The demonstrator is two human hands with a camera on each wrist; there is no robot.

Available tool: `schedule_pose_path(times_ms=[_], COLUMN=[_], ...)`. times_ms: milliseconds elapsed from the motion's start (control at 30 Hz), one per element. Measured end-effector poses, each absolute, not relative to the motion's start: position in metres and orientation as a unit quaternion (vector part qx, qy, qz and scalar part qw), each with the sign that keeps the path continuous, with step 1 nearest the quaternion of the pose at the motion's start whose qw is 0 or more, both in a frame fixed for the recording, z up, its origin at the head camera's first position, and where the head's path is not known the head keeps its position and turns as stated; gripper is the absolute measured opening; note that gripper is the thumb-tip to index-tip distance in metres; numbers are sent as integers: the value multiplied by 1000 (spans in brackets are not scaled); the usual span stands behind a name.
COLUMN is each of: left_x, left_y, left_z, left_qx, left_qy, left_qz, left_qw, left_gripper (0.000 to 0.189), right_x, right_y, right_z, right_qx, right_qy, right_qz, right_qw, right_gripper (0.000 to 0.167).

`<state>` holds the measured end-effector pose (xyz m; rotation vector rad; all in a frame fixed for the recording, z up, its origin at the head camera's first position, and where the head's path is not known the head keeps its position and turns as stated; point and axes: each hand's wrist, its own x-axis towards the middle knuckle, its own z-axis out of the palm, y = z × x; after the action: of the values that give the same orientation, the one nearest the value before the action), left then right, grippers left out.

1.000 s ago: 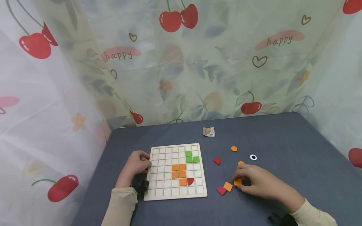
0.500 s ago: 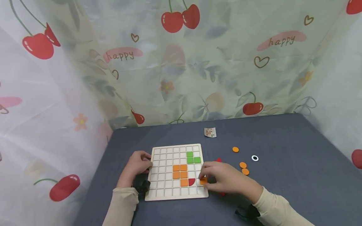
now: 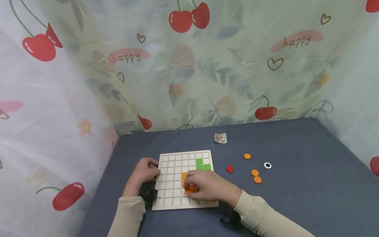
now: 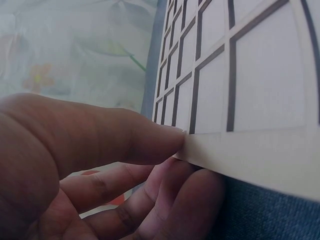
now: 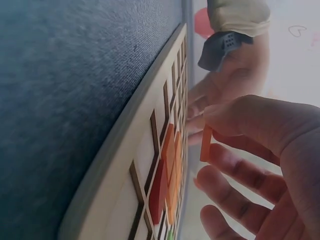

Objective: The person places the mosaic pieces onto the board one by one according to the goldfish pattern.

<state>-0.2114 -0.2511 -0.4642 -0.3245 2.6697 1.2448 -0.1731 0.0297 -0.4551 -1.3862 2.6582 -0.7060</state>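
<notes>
A pale wooden grid board point(image 3: 168, 203) lies on the table, with square orange tiles point(image 3: 184, 175), green tiles point(image 3: 199, 161) and a red quarter-round tile point(image 5: 158, 192) set in its cells. At the board's left edge is my left hand point(image 3: 145, 171); the left wrist view shows the thumb on the rim and curled fingers below it, pinching the edge. My right hand point(image 3: 210, 186) is over the board's lower middle. Between its thumb and forefinger it pinches a square orange tile point(image 5: 205, 144), raised above the cells. This hand hides part of the board.
Right of the board lie a red piece point(image 3: 229, 169), orange discs point(image 3: 247, 156) and a white ring-shaped piece with a dark centre point(image 3: 267, 165). A small patterned card point(image 3: 220, 138) lies behind. Printed curtains point(image 3: 189, 82) hang around the dark table point(image 3: 296, 197).
My right hand has picked up the orange square tile from the table at right and carried it left over the board. The left hand stays at the board's edge.
</notes>
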Motion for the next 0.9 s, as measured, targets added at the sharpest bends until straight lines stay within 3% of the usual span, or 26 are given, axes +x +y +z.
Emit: schedule_pose_path(times_ms=[900], left_x=[-212], left_y=[-251], left_z=[-465], left_qx=[-110], left_qy=[896], left_qz=[421], left_qw=[88], left_gripper=[33], right_x=[-184], right_y=[9], right_z=[-461], right_qx=[-447], right_qy=[869], right_qz=[-203], right_qw=[58], right_gripper=[15])
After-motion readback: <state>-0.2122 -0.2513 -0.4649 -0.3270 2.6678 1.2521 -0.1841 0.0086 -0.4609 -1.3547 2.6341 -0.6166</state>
